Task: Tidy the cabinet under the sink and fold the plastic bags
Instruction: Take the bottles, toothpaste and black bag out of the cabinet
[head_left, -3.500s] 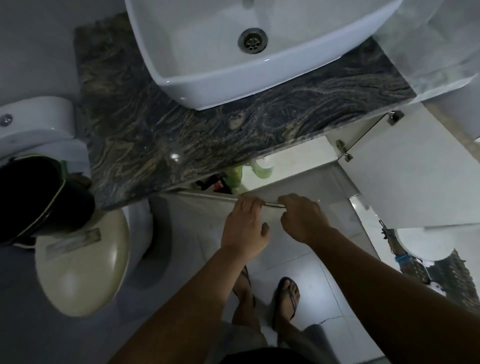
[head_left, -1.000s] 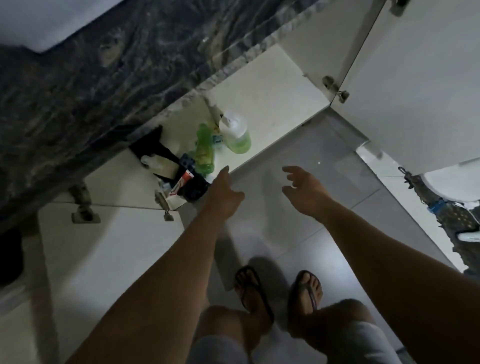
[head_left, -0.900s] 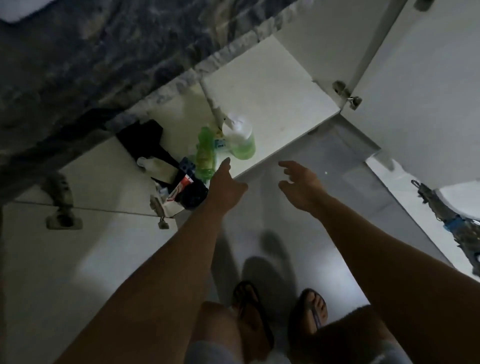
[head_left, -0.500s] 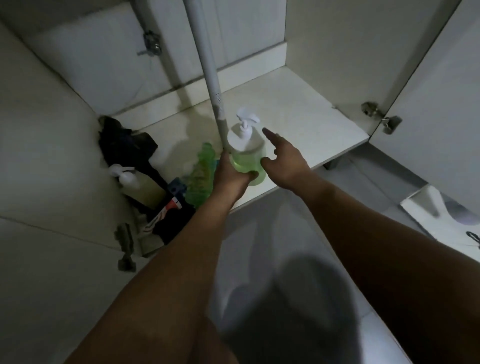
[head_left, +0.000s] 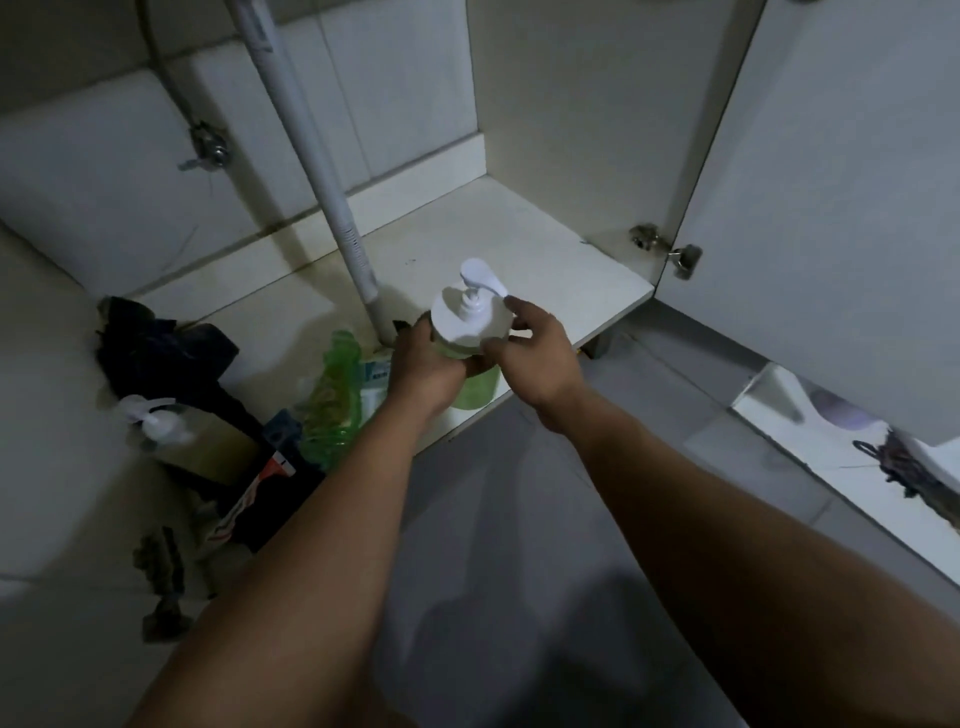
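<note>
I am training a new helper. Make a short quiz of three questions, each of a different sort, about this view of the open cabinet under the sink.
1. True or false: the pump bottle of green liquid is held by both hands.
2. Which side of the cabinet floor is bare? A) left B) right
3. Fill in: the white ____ runs down to the floor just behind the bottle.

Key
1. True: the left hand and the right hand each have a grip on it.
2. B: the green plastic bag and the black clutter sit left.
3. drain pipe
</note>
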